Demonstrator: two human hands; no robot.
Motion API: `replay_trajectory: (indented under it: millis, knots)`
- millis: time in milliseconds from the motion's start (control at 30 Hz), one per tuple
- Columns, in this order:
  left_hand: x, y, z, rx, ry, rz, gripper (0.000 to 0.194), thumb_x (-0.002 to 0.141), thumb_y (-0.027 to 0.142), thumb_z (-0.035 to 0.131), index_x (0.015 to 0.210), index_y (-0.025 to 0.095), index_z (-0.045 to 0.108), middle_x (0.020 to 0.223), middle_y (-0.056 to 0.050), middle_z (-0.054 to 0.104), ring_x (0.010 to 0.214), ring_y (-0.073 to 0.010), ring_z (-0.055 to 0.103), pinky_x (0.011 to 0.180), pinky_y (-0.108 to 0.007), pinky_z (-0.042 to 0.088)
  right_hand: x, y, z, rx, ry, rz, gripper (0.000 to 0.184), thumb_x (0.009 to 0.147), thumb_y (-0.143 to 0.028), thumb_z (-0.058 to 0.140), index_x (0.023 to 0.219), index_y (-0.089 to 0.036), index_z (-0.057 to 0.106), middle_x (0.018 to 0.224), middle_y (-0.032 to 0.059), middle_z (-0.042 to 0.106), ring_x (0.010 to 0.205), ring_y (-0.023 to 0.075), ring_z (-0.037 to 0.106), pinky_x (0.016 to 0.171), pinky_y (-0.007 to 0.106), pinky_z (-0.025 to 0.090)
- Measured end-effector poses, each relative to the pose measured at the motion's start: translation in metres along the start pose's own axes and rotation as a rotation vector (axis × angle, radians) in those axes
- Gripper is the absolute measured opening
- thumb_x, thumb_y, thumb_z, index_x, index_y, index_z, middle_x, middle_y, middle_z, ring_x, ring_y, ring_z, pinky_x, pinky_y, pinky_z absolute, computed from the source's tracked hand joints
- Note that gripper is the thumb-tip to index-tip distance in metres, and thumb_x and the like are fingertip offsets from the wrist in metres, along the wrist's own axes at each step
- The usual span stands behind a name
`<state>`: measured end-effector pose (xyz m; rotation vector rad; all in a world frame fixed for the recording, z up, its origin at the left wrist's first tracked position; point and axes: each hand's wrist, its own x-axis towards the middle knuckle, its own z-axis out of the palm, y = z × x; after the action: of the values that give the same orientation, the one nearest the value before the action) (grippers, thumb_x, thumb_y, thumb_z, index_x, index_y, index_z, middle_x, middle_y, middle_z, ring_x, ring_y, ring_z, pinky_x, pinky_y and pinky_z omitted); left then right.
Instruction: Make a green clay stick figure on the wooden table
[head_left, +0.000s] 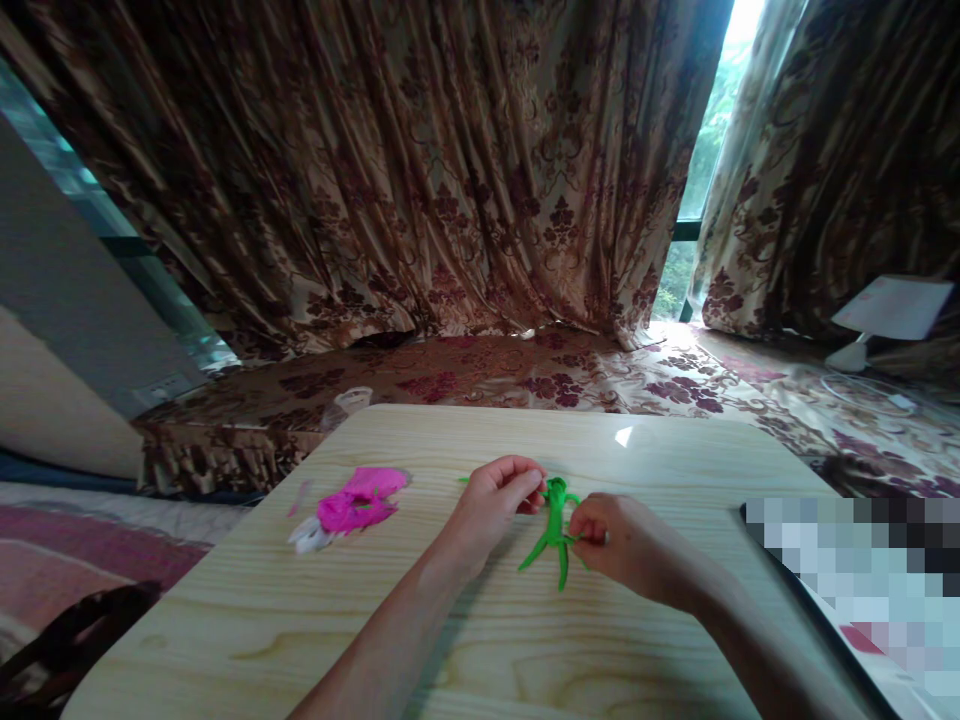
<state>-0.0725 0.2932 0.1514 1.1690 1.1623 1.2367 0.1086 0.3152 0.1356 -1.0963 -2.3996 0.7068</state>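
Note:
Over the middle of the table, a limp bright green thing (556,515) is spread out, with a thick central part, a knotted-looking top and several thin pointed strips; its exact kind I cannot make out. My left hand (504,490) pinches it at its upper left, thumb against the fingers. At its right side, my right hand (611,535) has closed fingers on one of the thin strips. Two pointed ends hang free toward the near side. The fingertips partly cover the spots where each hand grips.
A crumpled pink plastic wrapper (346,508) with a white end lies on the left of the wood-grain table (315,620). A dark-edged flat object (806,590), mostly blurred out, sits at the right edge. Behind are a cloth-covered ledge (487,370), a lamp (892,305) and curtains (450,180).

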Motion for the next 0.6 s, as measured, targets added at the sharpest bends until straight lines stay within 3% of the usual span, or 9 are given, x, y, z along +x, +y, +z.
replay_trajectory:
  millis: [267, 433, 600]
  knots:
    - [0.002, -0.003, 0.000, 0.051, 0.034, 0.029, 0.016, 0.074, 0.028, 0.054, 0.078, 0.013, 0.059, 0.073, -0.003, 0.060, 0.062, -0.0104, 0.053, 0.063, -0.024, 0.042, 0.002, 0.001, 0.009, -0.217, 0.048, 0.003, 0.013, 0.066, -0.011, 0.052, 0.065, -0.021, 0.060, 0.063, -0.0020, 0.060, 0.056, 0.0107, 0.050, 0.050, 0.021, 0.026]
    - [0.002, -0.003, 0.000, 0.120, 0.061, 0.055, 0.015, 0.074, 0.026, 0.054, 0.079, 0.014, 0.059, 0.067, -0.001, 0.058, 0.061, -0.0102, 0.052, 0.060, -0.022, 0.041, 0.003, -0.001, 0.002, -0.095, 0.097, -0.008, 0.014, 0.067, -0.011, 0.050, 0.071, -0.021, 0.059, 0.061, -0.0031, 0.059, 0.055, 0.0101, 0.051, 0.050, 0.020, 0.029]
    - [0.001, -0.009, -0.002, 0.204, 0.008, 0.102, 0.012, 0.071, 0.018, 0.053, 0.080, 0.015, 0.060, 0.070, -0.001, 0.058, 0.064, -0.0098, 0.051, 0.061, -0.021, 0.040, 0.007, -0.001, -0.003, 0.091, 0.150, -0.029, 0.009, 0.073, -0.015, 0.050, 0.074, -0.019, 0.058, 0.064, -0.0028, 0.059, 0.057, 0.0103, 0.053, 0.052, 0.019, 0.036]
